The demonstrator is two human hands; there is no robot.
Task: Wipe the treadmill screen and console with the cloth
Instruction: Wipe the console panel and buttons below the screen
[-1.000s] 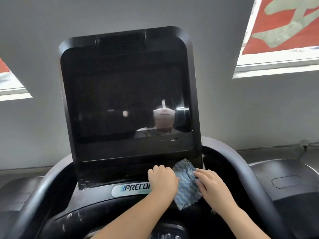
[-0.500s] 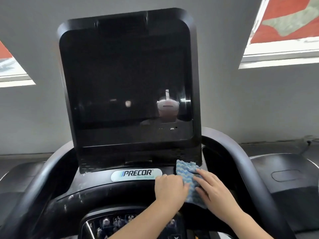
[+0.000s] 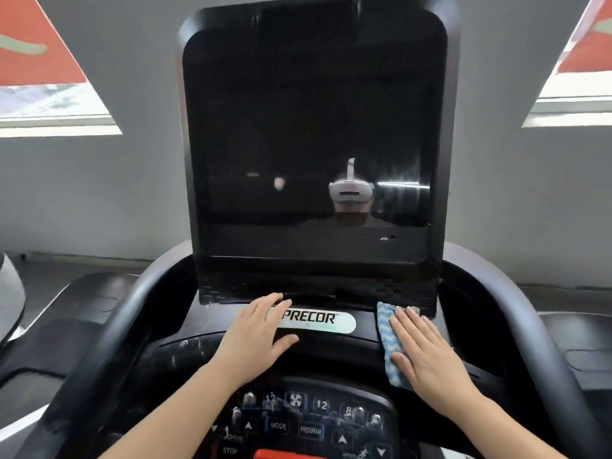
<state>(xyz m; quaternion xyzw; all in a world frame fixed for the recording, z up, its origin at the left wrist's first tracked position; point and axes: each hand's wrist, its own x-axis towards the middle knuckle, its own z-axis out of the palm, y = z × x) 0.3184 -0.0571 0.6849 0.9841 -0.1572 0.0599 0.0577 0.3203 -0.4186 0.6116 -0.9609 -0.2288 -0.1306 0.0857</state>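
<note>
A large black treadmill screen (image 3: 311, 134) stands upright ahead, dark and reflecting a headset. Below it runs the black console (image 3: 331, 349) with a silver PRECOR badge (image 3: 318, 321). A blue-and-white patterned cloth (image 3: 386, 329) lies flat on the console's right side, just below the screen's lower right corner. My right hand (image 3: 422, 352) presses flat on the cloth, fingers together, covering most of it. My left hand (image 3: 256, 329) rests flat on the console with its fingers spread, over the left end of the badge, holding nothing.
A lit button panel (image 3: 308, 422) with MODE, PROGRAM and STOP keys sits at the bottom centre. Curved black handrails (image 3: 109, 329) flank the console on both sides. Neighbouring treadmill consoles (image 3: 576, 346) stand to the left and right. A grey wall with windows lies behind.
My left hand let go of the cloth and moved left onto the PRECOR badge. My right hand now lies flat on the cloth. The view tilted down, showing the button panel.
</note>
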